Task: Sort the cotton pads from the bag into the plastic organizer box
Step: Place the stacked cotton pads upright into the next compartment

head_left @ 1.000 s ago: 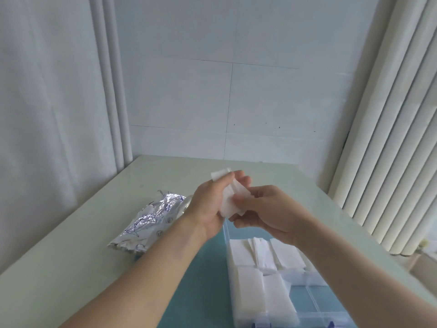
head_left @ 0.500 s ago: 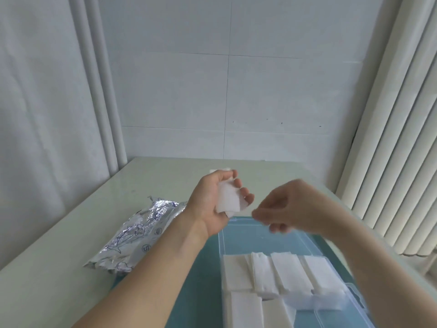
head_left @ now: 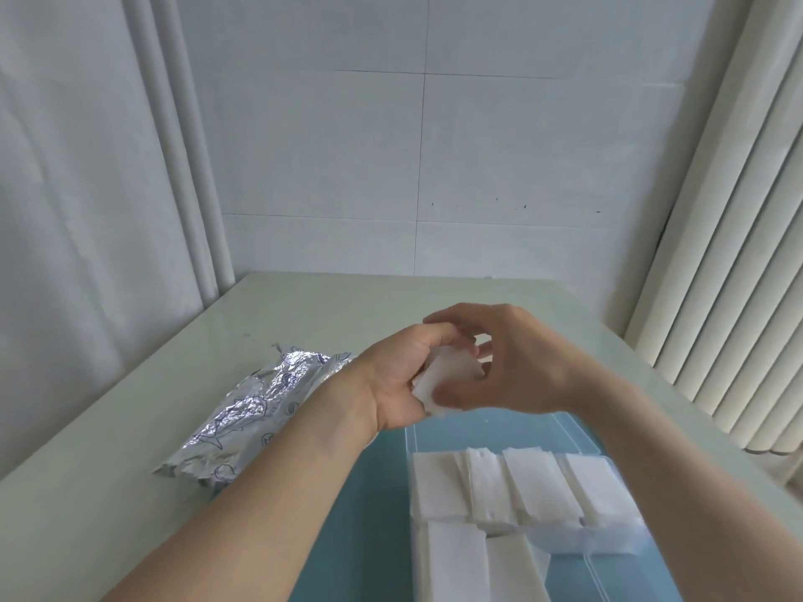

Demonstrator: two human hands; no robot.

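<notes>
Above the far end of the plastic organizer box [head_left: 578, 545], the left hand [head_left: 399, 375] curls around a stack of cotton pads [head_left: 447, 378]; the right hand [head_left: 508, 362], fingers bent, pinches its edge.

Pale green table [head_left: 130, 427], teal mat [head_left: 373, 514], tiled wall [head_left: 521, 145], vertical blinds [head_left: 730, 275]

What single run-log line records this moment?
left hand: grips cotton pads | right hand: fingers at the pads | organizer box: part filled | foil bag: on table, left
</notes>
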